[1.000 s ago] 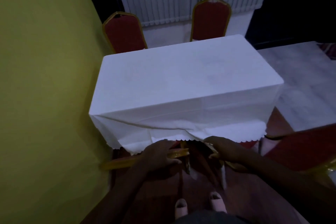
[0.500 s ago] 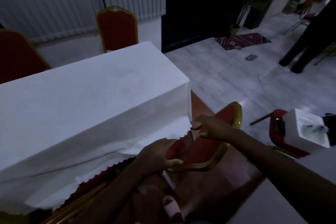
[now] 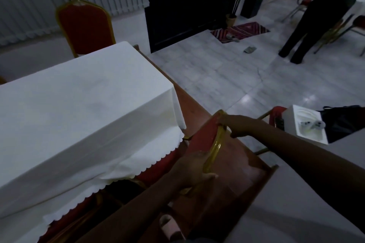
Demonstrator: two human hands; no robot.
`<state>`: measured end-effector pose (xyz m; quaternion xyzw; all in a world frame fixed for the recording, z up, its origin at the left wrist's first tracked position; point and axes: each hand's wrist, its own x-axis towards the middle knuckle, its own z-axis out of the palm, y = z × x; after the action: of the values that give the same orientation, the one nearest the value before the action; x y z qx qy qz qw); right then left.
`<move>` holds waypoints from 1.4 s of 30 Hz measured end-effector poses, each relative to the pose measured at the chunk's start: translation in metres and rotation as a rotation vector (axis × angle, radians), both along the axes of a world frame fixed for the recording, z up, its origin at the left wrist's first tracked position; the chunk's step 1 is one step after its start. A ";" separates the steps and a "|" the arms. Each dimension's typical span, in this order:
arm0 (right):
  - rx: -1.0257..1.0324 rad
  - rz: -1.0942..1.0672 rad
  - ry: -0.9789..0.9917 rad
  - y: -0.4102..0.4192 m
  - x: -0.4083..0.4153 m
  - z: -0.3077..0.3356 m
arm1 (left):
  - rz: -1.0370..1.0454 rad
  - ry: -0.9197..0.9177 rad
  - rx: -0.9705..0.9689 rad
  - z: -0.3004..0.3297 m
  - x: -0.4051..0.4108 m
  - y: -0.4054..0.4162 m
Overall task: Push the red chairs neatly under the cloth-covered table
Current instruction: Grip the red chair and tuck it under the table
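A table under a white scalloped cloth (image 3: 83, 108) fills the left half of the view. At its near right corner stands a red chair with a gold frame (image 3: 205, 138), its backrest tilted toward me. My left hand (image 3: 192, 169) grips the lower part of the gold backrest rim. My right hand (image 3: 235, 126) holds the top of the same backrest. Another red chair (image 3: 85, 27) stands at the table's far side, its seat hidden behind the table. The gripped chair's seat is mostly hidden by the cloth and my arms.
A white box (image 3: 304, 126) and a dark bag (image 3: 343, 122) rest on a red chair at the right. A person in dark trousers (image 3: 308, 25) stands at the far right on pale tiled floor. A patterned mat (image 3: 240, 30) lies by a dark doorway.
The view has swung right from the table's near side to its right corner. Both hands left the first chair's backrest and took hold of this second chair's backrest.
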<state>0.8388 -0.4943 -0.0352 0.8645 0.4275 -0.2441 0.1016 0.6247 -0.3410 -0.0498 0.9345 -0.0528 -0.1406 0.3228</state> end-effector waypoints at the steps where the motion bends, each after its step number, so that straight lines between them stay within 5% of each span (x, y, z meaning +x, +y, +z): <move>1: 0.018 0.031 -0.056 -0.001 0.000 -0.006 | 0.012 -0.006 -0.003 -0.005 0.006 -0.005; 6: 0.249 0.153 -0.229 0.006 0.002 -0.033 | 0.066 0.061 0.087 -0.030 0.022 -0.013; 11: 0.444 0.081 -0.155 -0.001 0.003 -0.039 | 0.152 0.088 0.023 -0.040 0.023 -0.012; 23: 0.387 0.168 -0.186 0.039 -0.045 -0.042 | 0.090 0.218 0.015 -0.035 -0.028 0.057; 29: 0.572 0.218 -0.138 0.079 -0.082 -0.040 | 0.120 0.294 0.101 -0.013 -0.062 0.108; 42: 0.594 0.188 -0.028 0.113 -0.099 -0.038 | 0.254 0.185 0.214 -0.002 -0.102 0.143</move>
<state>0.7402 -0.3814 -0.0730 0.8161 0.5570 -0.0860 -0.1276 0.5223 -0.1980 -0.0514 0.9457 0.1107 -0.1888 0.2403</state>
